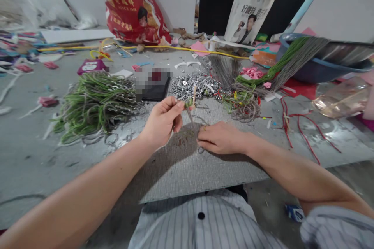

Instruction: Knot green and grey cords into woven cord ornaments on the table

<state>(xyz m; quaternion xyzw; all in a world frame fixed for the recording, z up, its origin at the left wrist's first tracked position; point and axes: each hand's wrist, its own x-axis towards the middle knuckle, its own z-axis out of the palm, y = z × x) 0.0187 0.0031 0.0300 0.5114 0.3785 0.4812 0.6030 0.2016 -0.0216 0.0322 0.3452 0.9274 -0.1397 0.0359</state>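
My left hand (164,120) is raised just above the board, thumb and forefinger pinched on the green-and-grey end of a thin cord (190,116). From there the cord slants down to my right hand (221,137), which rests low on the board with its fingers closed on the cord. A ring shows on one right finger. Next to the left fingertips a thin wooden stick (194,94) stands upright; I cannot tell what holds it. Beyond both hands lies a heap of small silvery metal pieces (191,85).
Bundled green and grey cords (96,103) lie at left, beside a dark flat object (156,86). Right of the metal heap sit tangled cords (244,105), red cords (300,118) and a blue basin (311,72). A red bag (136,11) and a white tote (248,11) stand behind.
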